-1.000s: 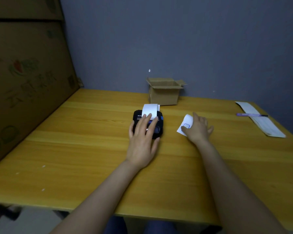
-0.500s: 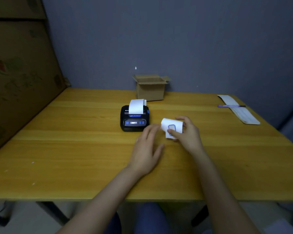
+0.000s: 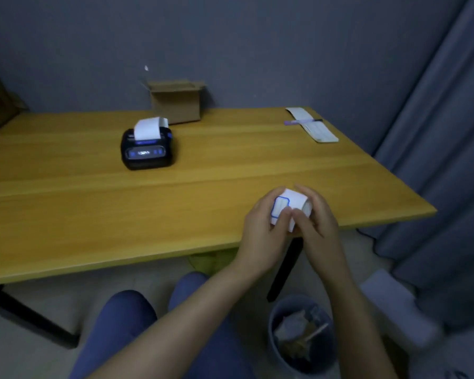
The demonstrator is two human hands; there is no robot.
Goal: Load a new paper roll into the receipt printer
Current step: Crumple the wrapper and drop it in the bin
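From my remote seat, both hands meet at about 4 o'clock in the head view, over the near edge of the yellow wooden table. The left hand and right hand are closed together around a white piece of paper carrying a blue rounded outline; the left thumb presses on its face while the right fingers curl over its top. I cannot tell whether it is a slip or a small roll.

The receipt printer, black with a lit blue panel, sits on the table at about 10 o'clock, well apart from the hands, with a white paper strip standing up out of its top. Just behind it, toward 12 o'clock, an open cardboard box stands against the grey wall. At 2 o'clock a long paper form lies near the far right corner with a purple pen across it.

Below the table at 5 o'clock, a blue waste bin holds crumpled scraps. A grey curtain hangs along the 3 o'clock side.
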